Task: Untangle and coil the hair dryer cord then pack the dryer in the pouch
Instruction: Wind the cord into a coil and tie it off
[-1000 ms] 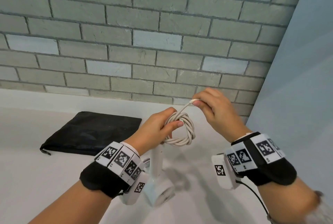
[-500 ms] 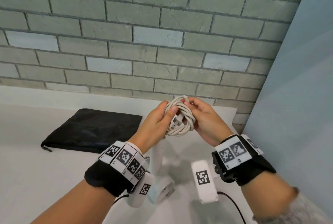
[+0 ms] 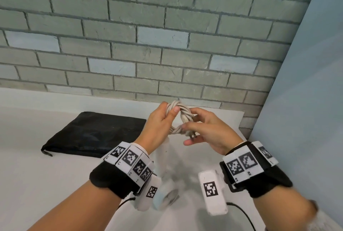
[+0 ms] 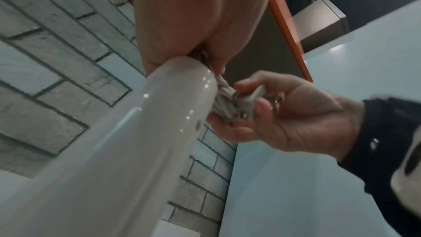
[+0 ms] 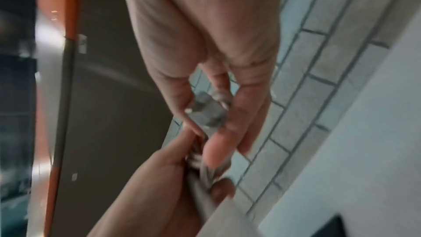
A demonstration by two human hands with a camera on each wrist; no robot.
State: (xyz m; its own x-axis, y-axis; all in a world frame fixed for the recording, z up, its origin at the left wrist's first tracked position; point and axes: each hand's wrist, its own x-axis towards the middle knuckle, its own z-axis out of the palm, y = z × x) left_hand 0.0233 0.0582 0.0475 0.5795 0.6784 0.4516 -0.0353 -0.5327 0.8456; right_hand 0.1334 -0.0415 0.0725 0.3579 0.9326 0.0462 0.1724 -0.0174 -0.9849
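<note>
The white cord point(image 3: 182, 113) is wound into a small coil held above the table. My left hand point(image 3: 169, 112) grips the coil's top left, thumb over the strands. At the coil's lower edge my right hand point(image 3: 189, 134) pinches the plug point(image 3: 192, 135) between thumb and fingers. The white hair dryer point(image 3: 166, 196) hangs below my left hand, its handle point(image 3: 165, 153) upright. In the left wrist view the handle point(image 4: 136, 132) fills the front, with the plug point(image 4: 250, 104) in my right hand's fingers. The right wrist view, blurred, shows the plug point(image 5: 205, 113). The black pouch point(image 3: 92, 134) lies flat to the left.
The white table point(image 3: 37, 175) runs to a grey brick wall point(image 3: 148, 45) at the back. A pale blue panel point(image 3: 306, 100) closes off the right side. Thin black cables point(image 3: 241, 212) trail from my wrist cameras.
My right hand has come down from the coil's top to its lower edge and now holds the plug there. My left hand keeps its grip on the coil.
</note>
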